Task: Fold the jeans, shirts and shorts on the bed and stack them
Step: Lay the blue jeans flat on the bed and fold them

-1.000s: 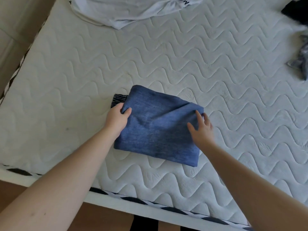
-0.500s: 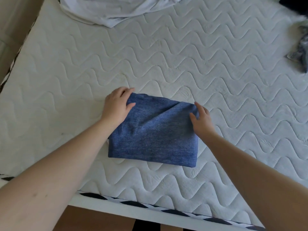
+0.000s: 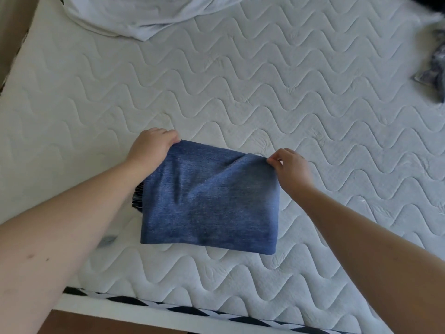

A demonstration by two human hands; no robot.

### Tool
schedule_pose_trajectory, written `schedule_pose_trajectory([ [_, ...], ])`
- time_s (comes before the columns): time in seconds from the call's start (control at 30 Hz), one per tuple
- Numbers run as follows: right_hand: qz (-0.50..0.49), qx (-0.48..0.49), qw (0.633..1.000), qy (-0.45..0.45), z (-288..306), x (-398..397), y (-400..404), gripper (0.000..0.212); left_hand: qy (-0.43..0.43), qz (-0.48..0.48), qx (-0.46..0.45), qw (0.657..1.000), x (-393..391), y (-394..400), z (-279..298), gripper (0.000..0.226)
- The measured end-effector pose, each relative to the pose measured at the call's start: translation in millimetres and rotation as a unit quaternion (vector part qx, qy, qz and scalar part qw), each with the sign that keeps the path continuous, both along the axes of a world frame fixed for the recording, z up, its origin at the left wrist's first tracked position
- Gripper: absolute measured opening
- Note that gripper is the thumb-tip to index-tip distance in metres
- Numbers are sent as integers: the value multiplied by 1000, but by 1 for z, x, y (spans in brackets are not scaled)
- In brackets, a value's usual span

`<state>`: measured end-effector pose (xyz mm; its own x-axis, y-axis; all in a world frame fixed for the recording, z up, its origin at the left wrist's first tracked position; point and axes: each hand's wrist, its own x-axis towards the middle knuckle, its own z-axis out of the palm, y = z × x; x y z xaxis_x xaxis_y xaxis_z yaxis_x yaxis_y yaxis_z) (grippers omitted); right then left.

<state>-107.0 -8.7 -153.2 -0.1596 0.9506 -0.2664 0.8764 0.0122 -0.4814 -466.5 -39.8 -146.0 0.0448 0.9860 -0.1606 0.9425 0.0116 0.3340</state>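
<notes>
A folded blue denim garment [image 3: 209, 203] hangs over the white quilted mattress [image 3: 265, 92], its far edge raised. My left hand [image 3: 151, 148] grips the far left corner. My right hand [image 3: 289, 169] pinches the far right corner between thumb and fingers. A dark striped piece of fabric [image 3: 137, 197] peeks out under the garment's left side. The garment's near edge rests on the mattress.
A crumpled white shirt [image 3: 144, 15] lies at the far left of the bed. A grey-blue garment [image 3: 433, 68] sits at the right edge, and something dark [image 3: 428, 3] shows at the far right corner. The mattress's near edge [image 3: 168, 307] has a black-and-white trim.
Both hands went from lying on the garment's sides to gripping its far corners and lifting that edge. The striped fabric shows again at the left.
</notes>
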Motion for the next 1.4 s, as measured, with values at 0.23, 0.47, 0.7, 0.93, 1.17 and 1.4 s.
schedule_pose_trajectory([
  [0.23,58,72,996,-20,-8,3,1,18,-14,47,-46,998,-3,10,-3,22],
  [0.47,126,122,984,-10,-13,27,4,12,10,70,-74,995,-3,15,-10,27],
  [0.7,-243,-156,940,183,-31,35,-13,26,-78,238,44,967,2,-14,3,40],
  [0.93,-183,-229,937,191,-24,20,-27,30,-100,379,-58,918,23,-86,0,53],
  [1.17,-146,-147,974,94,-19,21,-28,30,-67,411,-63,907,41,-107,-1,28],
  [1.4,-132,-143,980,51,-22,23,-32,26,-50,317,-8,947,8,-97,4,22],
])
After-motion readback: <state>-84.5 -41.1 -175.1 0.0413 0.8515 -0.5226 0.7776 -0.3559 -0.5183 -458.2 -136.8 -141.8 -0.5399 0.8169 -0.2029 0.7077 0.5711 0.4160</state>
